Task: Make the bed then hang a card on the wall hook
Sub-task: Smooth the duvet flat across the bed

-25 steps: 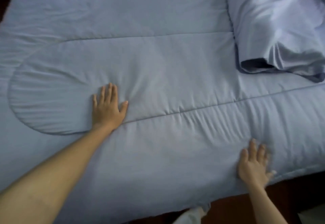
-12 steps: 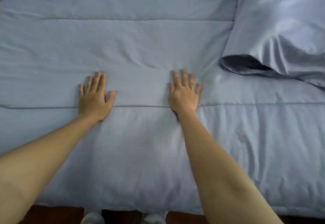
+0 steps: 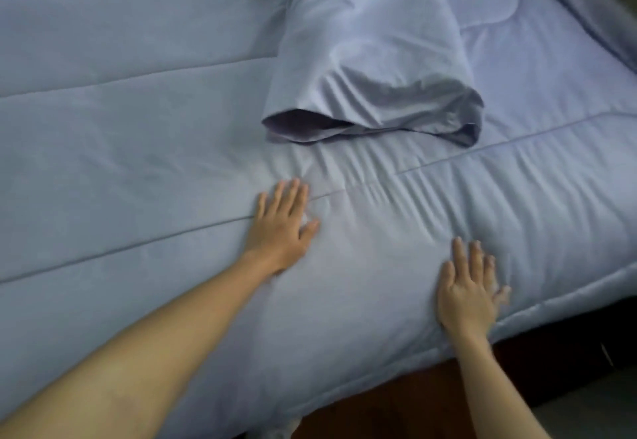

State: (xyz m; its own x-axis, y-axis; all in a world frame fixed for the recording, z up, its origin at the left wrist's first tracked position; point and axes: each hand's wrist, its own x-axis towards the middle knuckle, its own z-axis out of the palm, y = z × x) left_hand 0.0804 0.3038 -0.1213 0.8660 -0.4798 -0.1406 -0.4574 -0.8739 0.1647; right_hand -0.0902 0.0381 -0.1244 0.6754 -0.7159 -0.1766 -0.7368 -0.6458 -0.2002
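Observation:
A pale blue quilted duvet (image 3: 138, 128) covers the bed and fills most of the view. A pillow (image 3: 372, 59) in a matching blue case lies on it at the upper middle, its open end toward me. My left hand (image 3: 281, 228) lies flat, palm down, on the duvet just below the pillow. Near the bed's front edge my right hand (image 3: 467, 292) also rests flat with fingers spread. Wrinkles fan out in the fabric between the two hands. Neither hand holds anything. No card or wall hook is in view.
The duvet's front edge (image 3: 551, 304) hangs over a dark reddish bed frame (image 3: 396, 404) at the lower right. A strip of grey floor (image 3: 586, 414) shows at the bottom right corner.
Both hands have slid right across the duvet, toward the pillow. My right hand has moved from the middle seam down to the front edge. The view has shifted right.

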